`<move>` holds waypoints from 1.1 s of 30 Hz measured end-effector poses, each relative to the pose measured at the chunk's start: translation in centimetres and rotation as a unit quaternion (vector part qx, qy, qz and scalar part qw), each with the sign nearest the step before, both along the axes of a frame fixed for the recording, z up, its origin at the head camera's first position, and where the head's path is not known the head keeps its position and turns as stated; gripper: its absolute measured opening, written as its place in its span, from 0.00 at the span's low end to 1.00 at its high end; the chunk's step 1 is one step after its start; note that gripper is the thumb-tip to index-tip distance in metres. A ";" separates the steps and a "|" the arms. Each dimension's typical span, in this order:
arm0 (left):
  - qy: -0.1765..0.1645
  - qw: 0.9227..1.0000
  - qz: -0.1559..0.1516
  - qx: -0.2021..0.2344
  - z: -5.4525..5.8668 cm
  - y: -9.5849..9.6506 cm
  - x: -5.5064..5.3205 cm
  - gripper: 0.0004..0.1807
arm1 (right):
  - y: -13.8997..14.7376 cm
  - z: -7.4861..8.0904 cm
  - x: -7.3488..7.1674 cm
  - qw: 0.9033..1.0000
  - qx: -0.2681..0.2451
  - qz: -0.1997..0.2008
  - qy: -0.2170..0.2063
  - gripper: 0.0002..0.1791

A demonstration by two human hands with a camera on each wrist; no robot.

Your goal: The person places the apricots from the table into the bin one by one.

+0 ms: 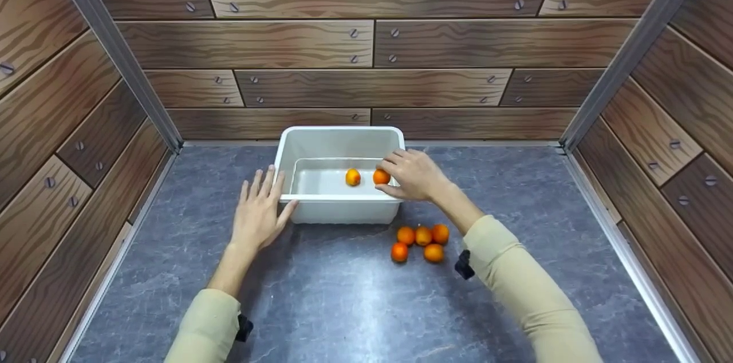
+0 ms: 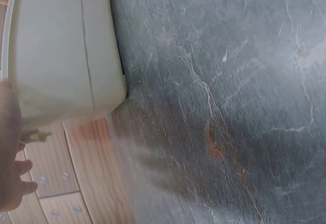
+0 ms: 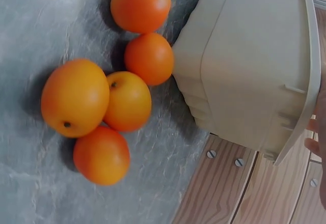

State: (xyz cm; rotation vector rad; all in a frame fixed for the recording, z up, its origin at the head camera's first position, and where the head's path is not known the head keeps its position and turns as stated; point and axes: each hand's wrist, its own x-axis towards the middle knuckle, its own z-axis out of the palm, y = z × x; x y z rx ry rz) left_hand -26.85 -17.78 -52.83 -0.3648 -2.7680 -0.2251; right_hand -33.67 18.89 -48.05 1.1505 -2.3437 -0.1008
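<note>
A white plastic tub (image 1: 343, 211) stands on the grey marbled surface near the back wall. My left hand (image 1: 257, 217) rests at its front left corner with fingers straight, the thumb along the front rim. In the left wrist view, part of that hand (image 2: 10, 158) shows beside the rim. Reaching over the right rim, my right hand (image 1: 417, 175) holds a small round orange fruit (image 1: 381, 177) between thumb and fingers, inside the tub's outline. Another orange fruit (image 1: 353, 177) lies on the tub floor. The right wrist view shows only the edge of the right hand (image 3: 318, 137).
Several loose orange fruits (image 1: 423, 235) lie clustered in front of the tub's right corner, below my right forearm. Wood-patterned panels (image 1: 372, 88) wall in the back and both sides. Metal strips (image 1: 601, 225) run along the side edges of the surface.
</note>
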 end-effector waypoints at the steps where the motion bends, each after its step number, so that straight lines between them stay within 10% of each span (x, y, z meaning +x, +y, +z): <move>1: 0.000 1.000 0.000 0.000 0.0 0.0 0.0 0.41 | -0.1 0.1 0.0 1.000 0.006 -0.004 -0.007 0.24; 33: -0.008 1.000 -0.005 0.005 0.0 0.0 0.0 0.40 | 1.2 1.0 1.5 0.997 0.023 -0.017 -0.076 0.36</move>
